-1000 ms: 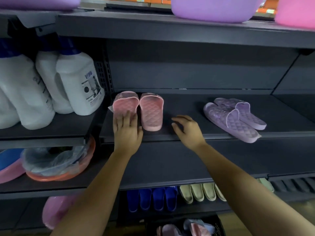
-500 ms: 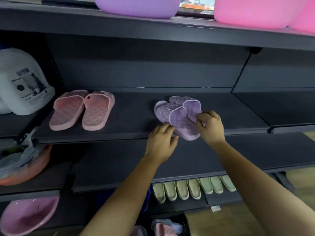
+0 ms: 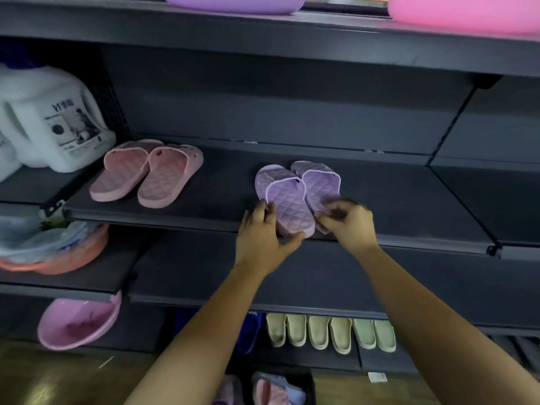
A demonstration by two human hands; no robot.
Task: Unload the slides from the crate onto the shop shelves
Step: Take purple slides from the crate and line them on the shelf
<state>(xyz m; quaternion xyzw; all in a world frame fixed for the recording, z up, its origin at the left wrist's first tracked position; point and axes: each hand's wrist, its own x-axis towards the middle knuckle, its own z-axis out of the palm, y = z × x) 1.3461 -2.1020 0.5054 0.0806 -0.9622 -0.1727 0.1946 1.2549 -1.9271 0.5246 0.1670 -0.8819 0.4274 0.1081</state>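
A pair of purple quilted slides [image 3: 295, 191] lies on the dark middle shelf [image 3: 228, 211], toes toward the back. My left hand [image 3: 263, 238] grips the heel of the left purple slide, fingers on its left side and thumb round the heel end. My right hand [image 3: 347, 223] pinches the heel of the right purple slide with curled fingers. A pink pair of slides [image 3: 146, 173] lies further left on the same shelf. At the bottom edge, the dark crate [image 3: 309, 387] holds more slides in pink and pale colours.
White detergent jugs [image 3: 55, 121] stand on the left shelf, with basins [image 3: 52, 252] below them. Cream slides [image 3: 330, 331] line the bottom shelf. Purple and pink tubs [image 3: 464, 10] sit on the top shelf. The shelf right of the purple pair is bare.
My hands left the pink pair and moved right to the purple pair, taking hold of both heels. The purple slides now lie closer together and straighter.
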